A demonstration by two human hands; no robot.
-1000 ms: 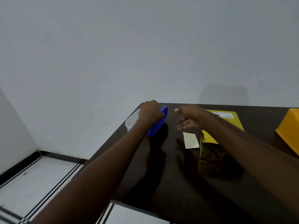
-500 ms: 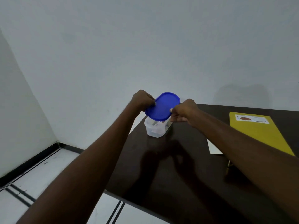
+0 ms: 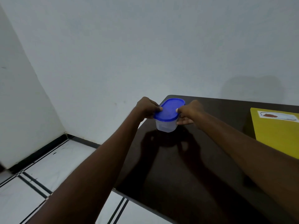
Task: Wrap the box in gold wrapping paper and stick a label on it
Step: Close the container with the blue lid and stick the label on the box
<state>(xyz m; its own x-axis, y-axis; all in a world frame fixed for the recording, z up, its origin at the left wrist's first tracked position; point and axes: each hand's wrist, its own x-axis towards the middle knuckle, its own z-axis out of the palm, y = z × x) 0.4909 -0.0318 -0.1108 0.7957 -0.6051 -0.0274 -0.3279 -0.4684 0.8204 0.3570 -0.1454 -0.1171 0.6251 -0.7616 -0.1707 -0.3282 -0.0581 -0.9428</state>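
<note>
Left hand [image 3: 147, 107] and right hand [image 3: 189, 112] each grip an end of the blue lid [image 3: 168, 109] seated on a clear container [image 3: 165, 126], contents indiscernible. It stands near the dark table's [image 3: 186, 167] far left corner; a labelled yellow sheet [image 3: 278, 135] lies right.

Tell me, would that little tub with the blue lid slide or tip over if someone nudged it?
The tub is see-through plastic and looks nearly empty, so probably light. The table is glossy, so it would likely slide rather than tip; it is squat with a broad base. With the left hand and right hand gripping the lid, it should hold.
</note>
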